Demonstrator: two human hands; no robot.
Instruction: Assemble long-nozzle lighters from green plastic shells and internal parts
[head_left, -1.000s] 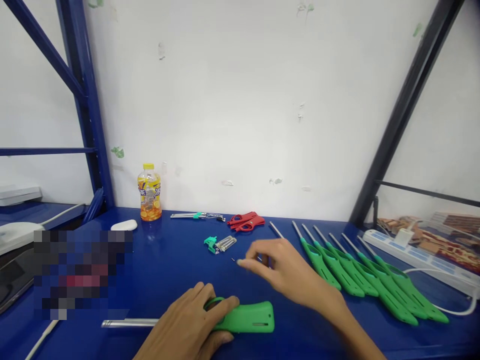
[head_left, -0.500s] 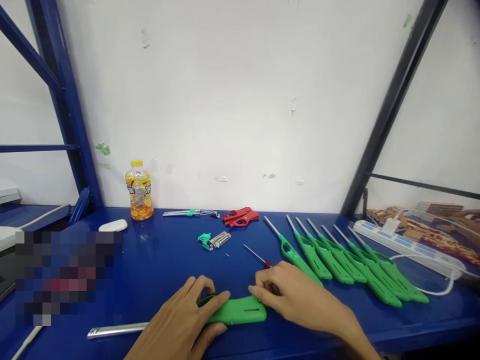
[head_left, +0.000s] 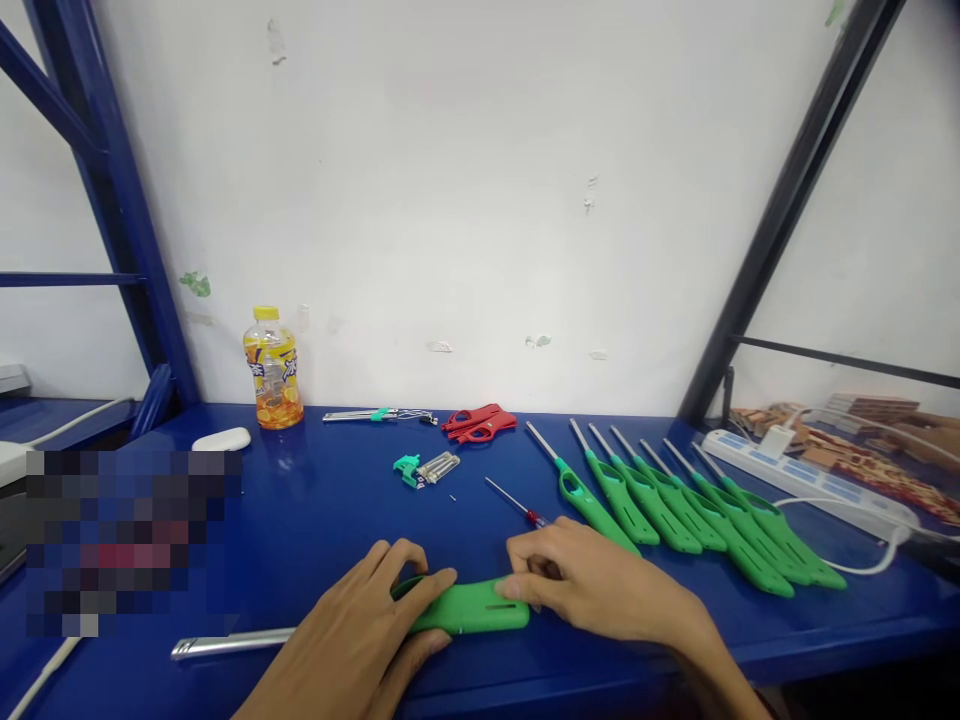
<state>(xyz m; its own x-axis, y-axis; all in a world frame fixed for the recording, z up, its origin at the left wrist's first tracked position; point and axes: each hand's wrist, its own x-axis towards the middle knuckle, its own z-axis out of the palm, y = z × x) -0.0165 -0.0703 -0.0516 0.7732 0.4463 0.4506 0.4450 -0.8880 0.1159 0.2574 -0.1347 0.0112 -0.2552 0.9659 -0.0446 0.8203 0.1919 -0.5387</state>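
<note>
A green long-nosed gas lighter [head_left: 480,606] lies sideways at the front of the blue table, its silver barrel pointing left. My left hand [head_left: 367,625] is closed around its trigger end, thumb and fingers on both sides of the handle. At the butt end, my right hand [head_left: 592,580] has its thumb on the handle and its fingers curled; what lies under those fingertips is hidden. Just behind the right hand is a screwdriver [head_left: 517,502] with a thin shaft and red handle, partly covered. Several similar green lighters [head_left: 626,505] lie in a slanted row to the right.
Farther back lie red lighter shells [head_left: 481,424], metal barrels [head_left: 352,415], a small teal part [head_left: 407,468] and a bundle of small clear pieces [head_left: 439,467]. A drink bottle [head_left: 273,375] stands back left, near a white case [head_left: 222,440]. A power strip [head_left: 810,480] lies right.
The right thumb has shifted slightly forward and flatter onto the lighter's butt end. The left hand keeps its hold; the whole view has moved slightly.
</note>
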